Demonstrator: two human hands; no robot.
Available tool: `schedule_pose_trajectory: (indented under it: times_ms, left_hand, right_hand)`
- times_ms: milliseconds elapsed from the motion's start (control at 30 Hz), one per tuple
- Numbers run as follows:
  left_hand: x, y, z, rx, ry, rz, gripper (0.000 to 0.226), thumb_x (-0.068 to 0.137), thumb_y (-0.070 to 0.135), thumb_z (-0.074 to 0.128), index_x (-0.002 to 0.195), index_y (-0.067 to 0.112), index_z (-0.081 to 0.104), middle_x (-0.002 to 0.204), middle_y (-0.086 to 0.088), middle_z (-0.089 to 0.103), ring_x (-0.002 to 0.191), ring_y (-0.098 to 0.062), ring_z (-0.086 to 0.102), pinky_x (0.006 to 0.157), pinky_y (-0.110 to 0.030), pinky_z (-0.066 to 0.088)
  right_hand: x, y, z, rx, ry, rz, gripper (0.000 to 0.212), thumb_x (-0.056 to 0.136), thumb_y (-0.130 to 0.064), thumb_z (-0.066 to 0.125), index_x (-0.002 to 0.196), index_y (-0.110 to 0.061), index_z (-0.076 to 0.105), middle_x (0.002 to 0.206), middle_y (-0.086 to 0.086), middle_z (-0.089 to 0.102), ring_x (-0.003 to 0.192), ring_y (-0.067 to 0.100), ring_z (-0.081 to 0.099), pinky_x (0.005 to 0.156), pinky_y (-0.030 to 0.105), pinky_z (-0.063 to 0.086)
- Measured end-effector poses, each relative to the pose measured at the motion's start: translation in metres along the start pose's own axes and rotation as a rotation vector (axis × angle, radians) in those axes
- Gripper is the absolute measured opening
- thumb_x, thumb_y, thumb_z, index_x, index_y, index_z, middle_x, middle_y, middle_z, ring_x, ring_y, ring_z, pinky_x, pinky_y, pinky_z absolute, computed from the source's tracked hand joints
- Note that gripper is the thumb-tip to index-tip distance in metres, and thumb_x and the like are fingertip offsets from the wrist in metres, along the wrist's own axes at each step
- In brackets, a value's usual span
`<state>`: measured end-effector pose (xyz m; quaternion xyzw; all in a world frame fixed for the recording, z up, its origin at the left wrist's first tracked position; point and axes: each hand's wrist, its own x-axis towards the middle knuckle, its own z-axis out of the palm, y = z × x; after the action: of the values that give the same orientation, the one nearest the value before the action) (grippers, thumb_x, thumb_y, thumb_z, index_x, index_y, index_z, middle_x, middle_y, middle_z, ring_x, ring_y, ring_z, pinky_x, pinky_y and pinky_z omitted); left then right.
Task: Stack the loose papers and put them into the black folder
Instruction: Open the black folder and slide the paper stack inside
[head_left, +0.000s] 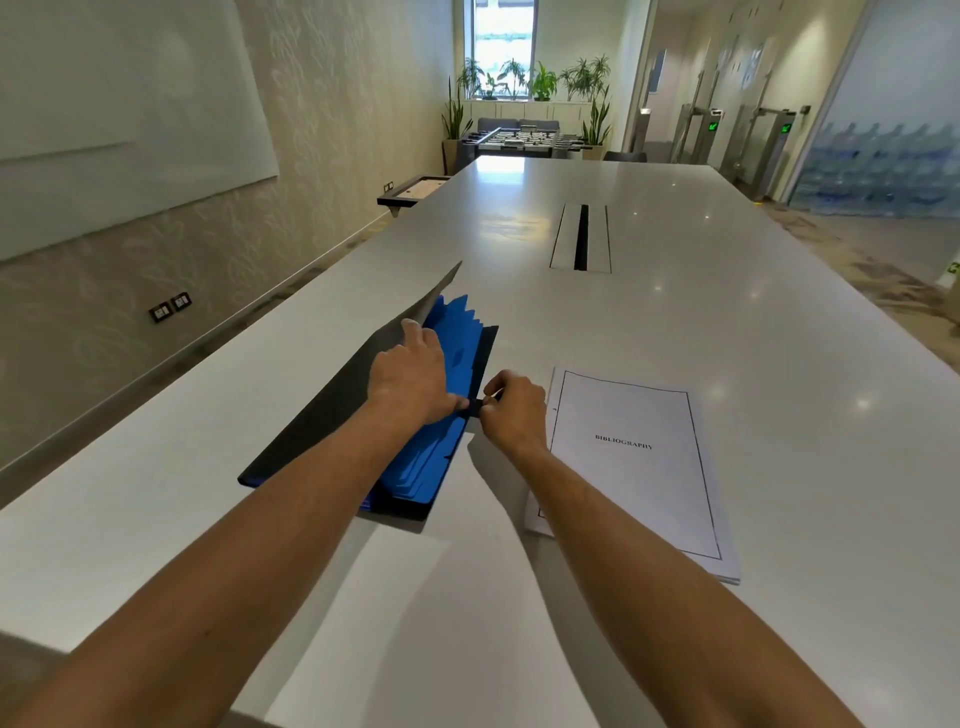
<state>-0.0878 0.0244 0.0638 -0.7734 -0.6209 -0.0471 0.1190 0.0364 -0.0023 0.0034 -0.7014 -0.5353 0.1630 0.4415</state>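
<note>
The black folder (306, 431) lies on the white table (675, 322) with its cover lifted to the left, showing several blue tabbed dividers (457, 332) inside. My left hand (410, 376) rests on the dividers with its fingers against the raised cover. My right hand (511, 408) pinches a small black strap at the folder's right edge. To the right lies a squared stack of papers (631, 467); its top sheet has a black border and reads BIBLIOGRAPHY. My right forearm hides the stack's near left corner.
A long cable slot (582, 236) is set into the table's middle, farther back. The table's left edge runs close beside the folder, with a wall beyond. A foosball table (519, 137) and potted plants stand at the far end.
</note>
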Motion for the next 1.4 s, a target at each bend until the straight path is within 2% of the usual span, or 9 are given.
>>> schedule_pose_trajectory:
  times_ms: [100, 233, 433, 633, 800, 933, 1033, 1200, 1400]
  left_hand:
    - [-0.001, -0.003, 0.0, 0.054, -0.042, 0.013, 0.12, 0.065, 0.069, 0.072, 0.148, 0.004, 0.013, 0.158, -0.02, 0.007, 0.111, -0.034, 0.06, 0.082, -0.041, 0.051]
    - [-0.004, -0.001, 0.0, 0.077, -0.07, 0.034, 0.111, 0.074, 0.045, 0.076, 0.149, 0.002, 0.007, 0.158, -0.023, 0.002, 0.108, -0.032, 0.061, 0.079, -0.037, 0.053]
    - [-0.002, 0.001, -0.003, -0.139, -0.137, -0.013, 0.08, 0.086, 0.022, 0.063, 0.148, 0.005, 0.014, 0.149, -0.025, 0.024, 0.117, -0.039, 0.052, 0.086, -0.041, 0.048]
    - [-0.001, 0.003, 0.006, -0.26, -0.15, -0.007, 0.078, 0.092, 0.018, 0.054, 0.152, 0.01, 0.006, 0.149, -0.021, 0.032, 0.121, -0.036, 0.05, 0.083, -0.038, 0.045]
    - [-0.002, 0.013, 0.022, -0.229, -0.142, 0.045, 0.078, 0.093, 0.017, 0.052, 0.153, 0.018, 0.003, 0.14, -0.021, 0.042, 0.1, -0.028, 0.059, 0.065, -0.03, 0.04]
    - [0.0, 0.018, 0.032, -0.197, -0.152, 0.133, 0.084, 0.092, 0.014, 0.051, 0.152, 0.031, -0.004, 0.099, -0.014, 0.053, 0.064, -0.016, 0.054, 0.049, -0.026, 0.04]
    - [0.0, 0.022, 0.035, -0.213, -0.158, 0.186, 0.073, 0.091, 0.008, 0.049, 0.148, 0.034, 0.012, 0.083, -0.009, 0.048, 0.055, -0.014, 0.05, 0.041, -0.023, 0.036]
    - [0.0, 0.036, 0.039, -0.139, -0.171, 0.19, 0.021, 0.092, 0.013, 0.05, 0.112, 0.011, 0.053, 0.079, -0.004, 0.051, 0.058, -0.014, 0.054, 0.046, -0.023, 0.04]
    - [0.003, 0.055, 0.04, -0.105, -0.254, 0.213, 0.024, 0.096, 0.024, 0.046, 0.109, 0.006, 0.055, 0.077, -0.005, 0.05, 0.058, -0.014, 0.052, 0.044, -0.023, 0.035]
  right_hand:
    - [0.0, -0.002, 0.0, -0.002, -0.009, -0.006, 0.016, 0.08, 0.005, 0.063, 0.093, -0.006, 0.066, 0.093, 0.01, 0.066, 0.078, 0.016, 0.058, 0.069, 0.023, 0.048]
    - [-0.003, -0.001, -0.001, -0.004, -0.026, -0.013, 0.017, 0.081, 0.005, 0.063, 0.095, -0.006, 0.065, 0.095, 0.01, 0.066, 0.078, 0.014, 0.056, 0.07, 0.021, 0.045]
    - [-0.001, 0.001, -0.007, 0.021, 0.008, 0.0, 0.016, 0.083, 0.005, 0.06, 0.094, -0.004, 0.065, 0.092, 0.009, 0.064, 0.08, 0.017, 0.058, 0.069, 0.022, 0.047]
    - [0.002, 0.01, -0.01, 0.006, -0.017, -0.02, 0.004, 0.089, -0.007, 0.061, 0.086, -0.007, 0.063, 0.089, 0.01, 0.065, 0.077, 0.017, 0.059, 0.061, 0.016, 0.042]
    - [-0.003, 0.02, -0.016, -0.055, -0.042, -0.048, 0.025, 0.088, -0.026, 0.066, 0.106, -0.01, 0.062, 0.108, 0.011, 0.059, 0.086, 0.015, 0.053, 0.077, 0.026, 0.046]
    - [-0.007, 0.029, -0.042, -0.128, 0.021, -0.048, 0.036, 0.088, -0.042, 0.062, 0.114, -0.017, 0.058, 0.118, 0.008, 0.056, 0.104, 0.02, 0.055, 0.084, 0.032, 0.047]
    - [-0.008, 0.048, -0.077, -0.217, 0.12, 0.066, 0.04, 0.086, -0.044, 0.062, 0.116, -0.017, 0.056, 0.121, 0.01, 0.056, 0.109, 0.025, 0.054, 0.08, 0.033, 0.04]
    - [-0.017, 0.085, -0.137, -0.362, 0.19, 0.279, 0.048, 0.082, -0.043, 0.062, 0.12, -0.014, 0.054, 0.121, 0.015, 0.055, 0.112, 0.033, 0.05, 0.079, 0.038, 0.042]
    - [-0.026, 0.115, -0.179, -0.494, 0.133, 0.471, 0.062, 0.082, -0.054, 0.058, 0.124, -0.009, 0.05, 0.122, 0.017, 0.058, 0.113, 0.038, 0.052, 0.084, 0.042, 0.043]
